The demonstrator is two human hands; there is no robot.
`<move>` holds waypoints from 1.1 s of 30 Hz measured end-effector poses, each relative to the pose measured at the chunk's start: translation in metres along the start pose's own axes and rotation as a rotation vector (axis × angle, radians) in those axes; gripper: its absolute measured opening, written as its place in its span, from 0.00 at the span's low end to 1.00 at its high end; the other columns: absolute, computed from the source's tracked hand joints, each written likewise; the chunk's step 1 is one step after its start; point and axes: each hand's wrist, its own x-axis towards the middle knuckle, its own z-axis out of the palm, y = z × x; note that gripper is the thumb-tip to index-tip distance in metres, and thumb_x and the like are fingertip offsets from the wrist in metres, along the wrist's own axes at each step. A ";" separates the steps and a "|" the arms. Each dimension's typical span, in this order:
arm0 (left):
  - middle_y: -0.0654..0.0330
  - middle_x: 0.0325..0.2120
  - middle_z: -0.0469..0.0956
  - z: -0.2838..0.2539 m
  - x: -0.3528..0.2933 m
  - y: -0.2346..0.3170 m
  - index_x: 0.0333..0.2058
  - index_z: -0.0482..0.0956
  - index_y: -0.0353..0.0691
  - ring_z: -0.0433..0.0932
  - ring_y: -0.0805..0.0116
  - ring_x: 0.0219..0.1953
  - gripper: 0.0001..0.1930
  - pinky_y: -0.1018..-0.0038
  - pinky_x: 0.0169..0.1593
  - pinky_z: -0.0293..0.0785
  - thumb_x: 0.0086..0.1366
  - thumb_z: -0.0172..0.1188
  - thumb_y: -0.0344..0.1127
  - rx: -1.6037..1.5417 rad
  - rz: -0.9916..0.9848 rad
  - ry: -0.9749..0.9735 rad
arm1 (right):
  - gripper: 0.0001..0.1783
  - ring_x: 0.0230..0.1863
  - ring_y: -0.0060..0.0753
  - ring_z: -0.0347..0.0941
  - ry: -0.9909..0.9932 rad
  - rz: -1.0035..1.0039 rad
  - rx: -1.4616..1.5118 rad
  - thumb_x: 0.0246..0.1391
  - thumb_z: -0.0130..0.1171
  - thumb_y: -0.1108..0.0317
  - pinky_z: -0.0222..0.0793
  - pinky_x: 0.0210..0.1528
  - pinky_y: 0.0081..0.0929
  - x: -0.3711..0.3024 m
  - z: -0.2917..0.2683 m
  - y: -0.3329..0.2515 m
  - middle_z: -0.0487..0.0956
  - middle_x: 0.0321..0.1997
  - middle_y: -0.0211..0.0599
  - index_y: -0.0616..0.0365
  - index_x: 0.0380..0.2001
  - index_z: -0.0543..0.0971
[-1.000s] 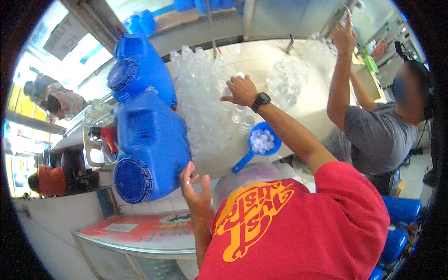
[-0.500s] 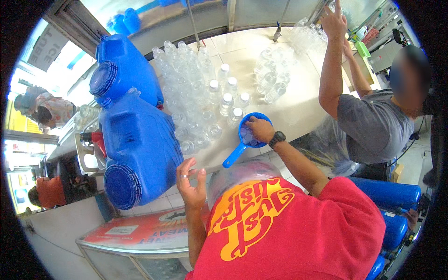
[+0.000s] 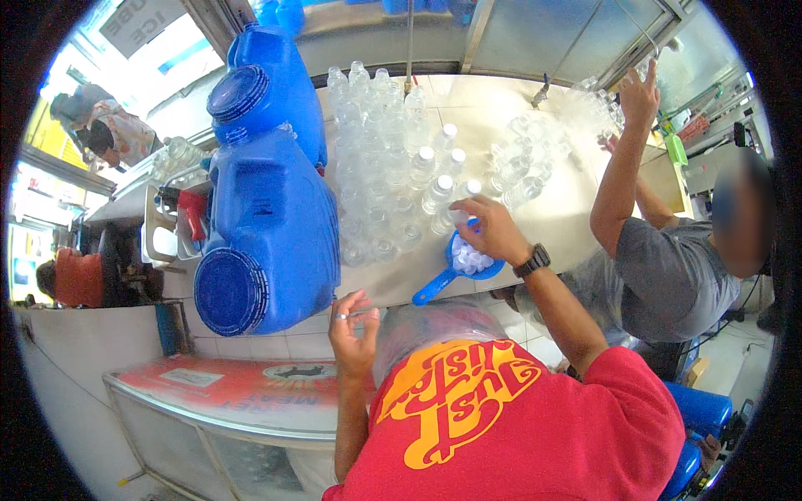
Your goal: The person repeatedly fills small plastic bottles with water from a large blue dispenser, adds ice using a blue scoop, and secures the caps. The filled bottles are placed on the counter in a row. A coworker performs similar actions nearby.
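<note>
My right hand, with a dark watch on its wrist, reaches over a blue dipper at the table's front edge. Its fingers are bent together over the top of the front bottle; what they grip is hidden. Small white pieces that look like bottle caps fill the dipper. Just beyond stand several clear bottles with white caps. To their left is a dense block of clear bottles. My left hand, wearing a ring, hovers before the table edge with fingers loosely curled, thumb apart and nothing visible in it.
Two big blue water jugs stand at the left. More clear bottles are grouped at the back right, near a tap. A person in a grey shirt works at the right with raised arms. A red-topped freezer sits lower left.
My right hand has come out of the dipper and moved onto the front bottle's top, uncovering the white pieces. My left hand's fingers have curled more. The view has shifted.
</note>
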 end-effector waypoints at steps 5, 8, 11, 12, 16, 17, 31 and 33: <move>0.52 0.56 0.77 -0.002 0.003 0.003 0.60 0.75 0.33 0.80 0.63 0.54 0.21 0.69 0.55 0.79 0.70 0.64 0.27 -0.048 0.037 0.006 | 0.10 0.39 0.55 0.78 -0.036 -0.131 -0.043 0.57 0.63 0.68 0.77 0.43 0.46 0.067 0.010 -0.025 0.76 0.39 0.50 0.56 0.42 0.81; 0.52 0.55 0.78 -0.008 0.007 0.009 0.60 0.75 0.34 0.81 0.63 0.54 0.21 0.69 0.54 0.79 0.70 0.65 0.28 -0.017 0.050 0.016 | 0.13 0.41 0.57 0.78 -0.112 -0.177 0.004 0.53 0.66 0.69 0.78 0.46 0.45 0.093 0.030 -0.023 0.75 0.42 0.50 0.57 0.43 0.81; 0.50 0.53 0.78 -0.016 0.004 0.009 0.58 0.77 0.31 0.82 0.60 0.52 0.20 0.68 0.50 0.83 0.68 0.66 0.26 -0.029 0.042 0.103 | 0.17 0.46 0.58 0.79 -0.229 -0.272 -0.122 0.49 0.69 0.70 0.78 0.51 0.48 0.113 0.042 -0.019 0.79 0.43 0.51 0.60 0.43 0.83; 0.50 0.53 0.78 -0.019 0.002 0.007 0.58 0.77 0.32 0.82 0.60 0.52 0.20 0.68 0.50 0.83 0.68 0.66 0.27 -0.025 0.037 0.125 | 0.16 0.46 0.58 0.79 -0.276 -0.285 -0.161 0.49 0.69 0.70 0.79 0.52 0.49 0.118 0.043 -0.019 0.80 0.42 0.52 0.60 0.43 0.84; 0.51 0.53 0.78 -0.028 -0.009 -0.004 0.58 0.77 0.33 0.82 0.61 0.51 0.20 0.68 0.50 0.84 0.68 0.66 0.28 -0.021 -0.002 0.177 | 0.11 0.41 0.60 0.82 -0.366 -0.330 -0.423 0.52 0.65 0.68 0.80 0.48 0.52 0.129 0.054 -0.020 0.83 0.35 0.56 0.60 0.38 0.86; 0.51 0.53 0.78 -0.029 -0.010 -0.007 0.58 0.77 0.33 0.83 0.61 0.51 0.20 0.68 0.49 0.84 0.68 0.67 0.28 -0.024 -0.014 0.185 | 0.10 0.40 0.61 0.82 -0.387 -0.350 -0.455 0.52 0.65 0.67 0.81 0.46 0.52 0.130 0.058 -0.020 0.83 0.34 0.56 0.61 0.36 0.85; 0.49 0.56 0.78 -0.004 0.023 -0.015 0.61 0.74 0.34 0.81 0.62 0.55 0.23 0.66 0.56 0.81 0.70 0.67 0.30 -0.242 -0.041 0.012 | 0.15 0.33 0.58 0.80 -0.284 -0.446 -0.534 0.45 0.69 0.60 0.78 0.40 0.50 0.116 -0.028 -0.102 0.83 0.35 0.48 0.58 0.34 0.85; 0.47 0.59 0.75 0.009 0.040 -0.009 0.64 0.70 0.34 0.79 0.60 0.59 0.26 0.64 0.58 0.82 0.72 0.66 0.32 -0.409 -0.153 0.016 | 0.15 0.33 0.52 0.82 -0.210 -0.479 -0.388 0.45 0.70 0.63 0.79 0.38 0.45 0.094 -0.079 -0.155 0.83 0.35 0.45 0.55 0.38 0.85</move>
